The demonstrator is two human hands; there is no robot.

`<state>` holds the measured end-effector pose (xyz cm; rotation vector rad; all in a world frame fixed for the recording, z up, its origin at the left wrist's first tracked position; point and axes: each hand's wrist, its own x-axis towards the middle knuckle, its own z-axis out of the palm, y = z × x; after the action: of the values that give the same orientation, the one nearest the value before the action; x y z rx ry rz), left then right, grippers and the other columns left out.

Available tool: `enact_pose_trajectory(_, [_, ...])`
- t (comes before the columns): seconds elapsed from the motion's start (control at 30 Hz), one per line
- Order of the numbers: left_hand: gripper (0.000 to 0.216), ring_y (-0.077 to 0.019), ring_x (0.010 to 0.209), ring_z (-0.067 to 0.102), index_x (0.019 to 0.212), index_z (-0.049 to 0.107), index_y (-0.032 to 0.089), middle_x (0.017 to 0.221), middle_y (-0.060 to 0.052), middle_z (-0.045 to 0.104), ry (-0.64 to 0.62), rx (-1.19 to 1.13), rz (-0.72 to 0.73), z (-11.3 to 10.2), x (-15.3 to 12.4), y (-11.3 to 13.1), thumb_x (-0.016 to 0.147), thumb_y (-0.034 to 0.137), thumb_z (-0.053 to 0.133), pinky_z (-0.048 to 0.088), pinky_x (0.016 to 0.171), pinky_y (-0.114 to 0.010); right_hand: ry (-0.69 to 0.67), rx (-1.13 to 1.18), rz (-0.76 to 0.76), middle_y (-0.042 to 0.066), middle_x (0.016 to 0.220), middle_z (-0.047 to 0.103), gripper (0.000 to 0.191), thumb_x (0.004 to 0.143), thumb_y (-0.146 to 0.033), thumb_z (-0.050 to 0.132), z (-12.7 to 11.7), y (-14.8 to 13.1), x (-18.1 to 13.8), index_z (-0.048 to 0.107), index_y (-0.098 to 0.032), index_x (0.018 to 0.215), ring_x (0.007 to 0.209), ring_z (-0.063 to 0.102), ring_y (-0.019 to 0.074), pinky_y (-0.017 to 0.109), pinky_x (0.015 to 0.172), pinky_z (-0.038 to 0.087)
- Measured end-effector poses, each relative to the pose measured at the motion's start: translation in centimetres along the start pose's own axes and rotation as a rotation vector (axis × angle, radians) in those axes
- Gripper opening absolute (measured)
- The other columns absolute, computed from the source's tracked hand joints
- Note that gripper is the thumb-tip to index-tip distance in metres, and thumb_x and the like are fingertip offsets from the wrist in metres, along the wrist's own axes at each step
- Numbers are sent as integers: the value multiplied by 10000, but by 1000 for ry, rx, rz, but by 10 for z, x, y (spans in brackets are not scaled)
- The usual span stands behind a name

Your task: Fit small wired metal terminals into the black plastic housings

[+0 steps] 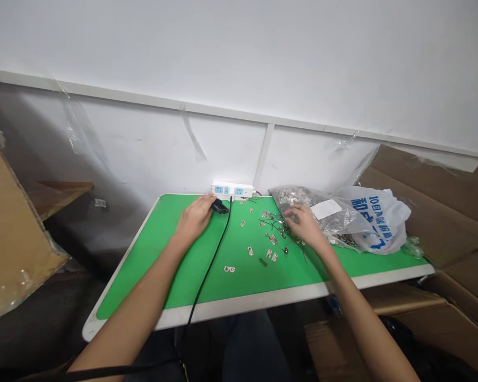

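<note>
My left hand rests at the back of the green table top, its fingers closed around one end of a small black object whose kind I cannot make out. A black cable runs beside it from the power strip. My right hand hovers at the clear plastic bag of small metal parts, fingers curved and apart, with nothing visible in them. Left of that hand lie scattered small metal parts with thin dark wires. A few flat silvery pieces lie nearer the front edge.
A white power strip stands against the wall. Right of my right hand is a white plastic bag with blue print. Cardboard boxes stand at the right and left. The cable hangs over the table's white front edge.
</note>
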<state>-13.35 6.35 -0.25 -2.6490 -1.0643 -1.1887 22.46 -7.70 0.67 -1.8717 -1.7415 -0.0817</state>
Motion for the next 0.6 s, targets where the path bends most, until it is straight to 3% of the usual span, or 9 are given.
enact_pose_trajectory(0.13, [472, -306, 1383, 622, 1388, 671, 180, 1457, -148, 666, 5, -24, -21, 1, -1, -1, 967, 120, 466, 484, 1204, -531, -128, -197, -48, 167, 1508, 521, 358, 877, -170, 598, -3, 2, -24, 739, -197, 1205, 1462, 394, 342, 513, 1194, 349])
enact_pose_trajectory(0.23, [497, -307, 1415, 595, 1405, 659, 145, 1498, -155, 632, -38, -6, -39, 1, -2, -1, 953, 80, 461, 459, 1230, -517, -171, -291, -38, 158, 1571, 455, 431, 856, -73, 536, 2, 0, -30, 741, -195, 1216, 1501, 349, 341, 508, 1205, 347])
enact_pose_trajectory(0.4, [602, -280, 1439, 576, 1424, 653, 195, 1531, -120, 608, -78, -12, -100, -1, -7, 2, 883, -13, 491, 439, 1258, -493, -80, -355, -84, 176, 1516, 529, 409, 841, -73, 547, 19, 6, -32, 774, -183, 1163, 1428, 466, 363, 539, 1185, 403])
enact_pose_trajectory(0.6, [638, -280, 1453, 563, 1436, 638, 188, 1527, -127, 609, -113, -41, -113, 1, -9, 3, 863, -52, 493, 445, 1258, -487, 88, -257, -225, 194, 1412, 627, 308, 905, -269, 568, 41, 34, -33, 814, -201, 1077, 1258, 613, 383, 598, 1089, 506])
